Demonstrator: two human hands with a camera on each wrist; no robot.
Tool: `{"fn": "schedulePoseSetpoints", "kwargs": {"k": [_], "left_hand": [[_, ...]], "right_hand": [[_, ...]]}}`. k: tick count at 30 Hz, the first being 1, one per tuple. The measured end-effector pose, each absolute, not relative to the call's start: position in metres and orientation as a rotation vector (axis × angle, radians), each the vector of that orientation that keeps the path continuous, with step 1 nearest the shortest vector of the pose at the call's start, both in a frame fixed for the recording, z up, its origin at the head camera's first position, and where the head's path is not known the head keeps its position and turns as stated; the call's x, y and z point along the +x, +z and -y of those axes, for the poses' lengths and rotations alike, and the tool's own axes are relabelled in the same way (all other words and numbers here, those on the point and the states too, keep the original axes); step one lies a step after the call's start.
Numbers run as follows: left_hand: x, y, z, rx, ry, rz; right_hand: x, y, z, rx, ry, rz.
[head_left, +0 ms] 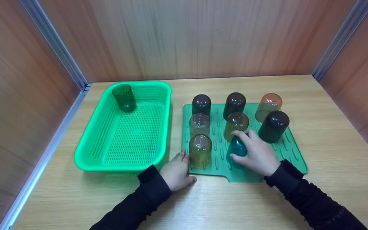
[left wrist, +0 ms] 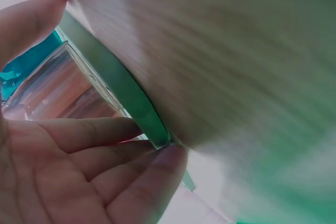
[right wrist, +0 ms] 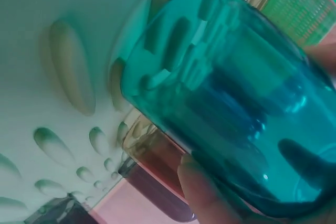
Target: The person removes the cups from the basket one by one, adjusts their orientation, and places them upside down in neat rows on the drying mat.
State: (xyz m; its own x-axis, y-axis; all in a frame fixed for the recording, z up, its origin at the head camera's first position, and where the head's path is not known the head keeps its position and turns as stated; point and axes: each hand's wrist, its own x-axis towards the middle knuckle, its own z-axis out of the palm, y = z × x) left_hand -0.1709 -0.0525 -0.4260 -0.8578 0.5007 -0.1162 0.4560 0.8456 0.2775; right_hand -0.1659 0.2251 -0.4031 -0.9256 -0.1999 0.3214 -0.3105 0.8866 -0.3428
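My right hand (head_left: pixel 260 155) grips a blue glass (head_left: pixel 236 150) near the front of a green drying mat (head_left: pixel 248 175). The glass is upside down, its mouth toward the mat; I cannot tell whether the rim touches. In the right wrist view, fingers wrap the sides of the blue glass (right wrist: pixel 236 98). My left hand (head_left: pixel 178 172) touches the mat's front left corner with fairly straight fingers, beside an upturned yellowish glass (head_left: pixel 200 152). The left wrist view has its fingertips against the mat's edge (left wrist: pixel 139 108). Another yellowish glass (head_left: pixel 236 124) stands just behind the blue one.
A green plastic basket (head_left: pixel 166 134) on the left holds a dark green glass (head_left: pixel 125 99) leaning in its back left corner. Also upturned on the mat are a clear glass (head_left: pixel 200 124), an orange glass (head_left: pixel 268 107) and several dark glasses (head_left: pixel 273 127). Wooden panels (head_left: pixel 190 38) enclose the table.
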Motion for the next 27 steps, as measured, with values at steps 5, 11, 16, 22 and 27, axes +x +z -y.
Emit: {"fn": "schedulePoseSetpoints", "kwargs": {"k": [5, 11, 16, 22, 27], "left_hand": [[-0.17, -0.426, 0.053, 0.734, 0.361, -2.842], [-0.17, -0.427, 0.053, 0.732, 0.368, -2.842], [-0.169, -0.428, 0.053, 0.738, 0.404, -2.855], [-0.16, -0.425, 0.053, 0.749, 0.599, -2.922], [-0.147, -0.404, 0.053, 0.816, 0.772, -3.017]], "right_hand": [[-0.166, -0.405, -0.224, 0.369, 0.623, 2.751], [-0.164, -0.402, -0.22, 0.34, 0.7, 2.717], [-0.163, -0.391, -0.213, 0.343, 0.758, 2.584], [-0.163, -0.374, -0.194, 0.419, 0.891, 2.481], [-0.164, -0.361, -0.176, 0.47, 1.109, 2.532]]}}
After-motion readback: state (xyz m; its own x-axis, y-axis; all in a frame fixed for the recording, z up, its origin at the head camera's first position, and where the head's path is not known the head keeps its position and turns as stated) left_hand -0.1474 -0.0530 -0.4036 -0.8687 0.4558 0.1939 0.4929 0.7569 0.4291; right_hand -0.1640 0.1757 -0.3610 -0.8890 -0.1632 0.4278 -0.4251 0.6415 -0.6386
